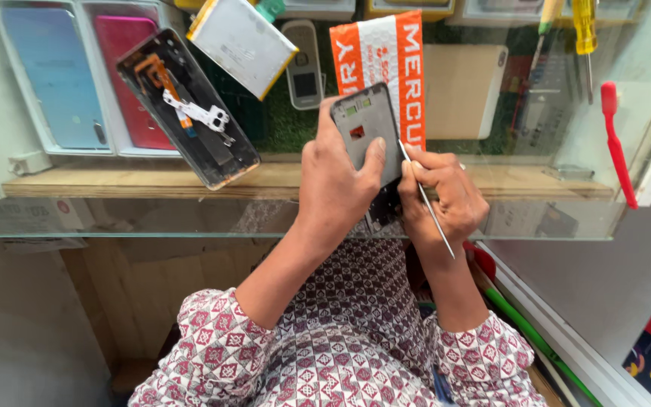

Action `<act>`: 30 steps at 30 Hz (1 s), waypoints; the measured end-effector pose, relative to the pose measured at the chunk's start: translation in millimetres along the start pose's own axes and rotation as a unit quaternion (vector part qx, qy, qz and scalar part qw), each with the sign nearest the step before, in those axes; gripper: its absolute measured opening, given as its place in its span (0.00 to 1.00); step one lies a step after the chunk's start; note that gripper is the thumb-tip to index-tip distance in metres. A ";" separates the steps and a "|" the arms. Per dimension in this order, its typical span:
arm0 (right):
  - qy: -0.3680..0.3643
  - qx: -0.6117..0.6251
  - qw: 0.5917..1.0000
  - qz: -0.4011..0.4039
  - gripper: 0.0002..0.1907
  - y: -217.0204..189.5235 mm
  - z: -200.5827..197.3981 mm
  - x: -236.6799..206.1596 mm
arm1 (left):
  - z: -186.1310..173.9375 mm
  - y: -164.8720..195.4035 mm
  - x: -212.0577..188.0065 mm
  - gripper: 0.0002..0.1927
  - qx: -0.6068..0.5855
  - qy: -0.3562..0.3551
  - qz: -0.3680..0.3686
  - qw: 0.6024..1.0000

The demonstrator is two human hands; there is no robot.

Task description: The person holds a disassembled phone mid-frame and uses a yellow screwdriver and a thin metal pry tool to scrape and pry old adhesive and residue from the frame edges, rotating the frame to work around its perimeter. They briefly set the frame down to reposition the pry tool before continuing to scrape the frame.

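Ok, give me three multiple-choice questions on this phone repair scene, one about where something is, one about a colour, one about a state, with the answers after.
1. Where does the opened phone shell lie?
A. on the glass counter, left of the hands
B. in the person's lap
C. under the red toothbrush

2. What colour is the toothbrush at the right?
A. blue
B. red
C. white

3. How is the small phone frame held?
A. lying flat, untouched
B. gripped in the left hand while the right hand holds a thin metal tool at its edge
C. clamped in a vice

Answers: 1 A, it rests on the glass beside the loose battery; 2 B, handle and head are red; 3 B, left-hand fingers wrap the frame.
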State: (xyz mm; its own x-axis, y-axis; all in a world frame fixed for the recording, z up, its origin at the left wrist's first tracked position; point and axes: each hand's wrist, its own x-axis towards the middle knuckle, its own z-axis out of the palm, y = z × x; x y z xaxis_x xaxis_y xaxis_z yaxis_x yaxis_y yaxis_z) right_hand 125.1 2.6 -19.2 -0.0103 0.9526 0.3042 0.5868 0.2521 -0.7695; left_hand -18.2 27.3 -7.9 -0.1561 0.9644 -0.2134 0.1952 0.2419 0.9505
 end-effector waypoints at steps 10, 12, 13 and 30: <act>-0.008 -0.008 1.000 -0.012 0.10 -0.3 -1.2 1.8 | 0.1 -0.9 -0.7 0.26 -0.014 0.002 0.002 1.000; -0.010 -0.013 1.000 -0.015 0.09 0.3 0.6 3.1 | 0.1 -1.5 0.1 0.26 0.003 0.002 0.003 1.000; -0.013 -0.019 1.000 -0.015 0.08 0.6 1.1 3.6 | 0.7 -1.5 -0.1 0.26 0.010 0.000 0.002 1.000; -0.010 -0.006 1.000 -0.004 0.09 0.6 3.0 10.7 | 0.5 -1.7 1.0 0.25 -0.005 0.004 0.016 1.000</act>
State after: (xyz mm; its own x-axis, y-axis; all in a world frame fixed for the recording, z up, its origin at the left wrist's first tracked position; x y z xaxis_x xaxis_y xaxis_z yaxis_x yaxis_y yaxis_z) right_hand 122.9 13.5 -18.1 -0.0311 0.9535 0.2999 0.5961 0.2585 -0.7601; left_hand -18.3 27.9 -9.9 -0.1578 0.9709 -0.1801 0.1916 0.2090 0.9590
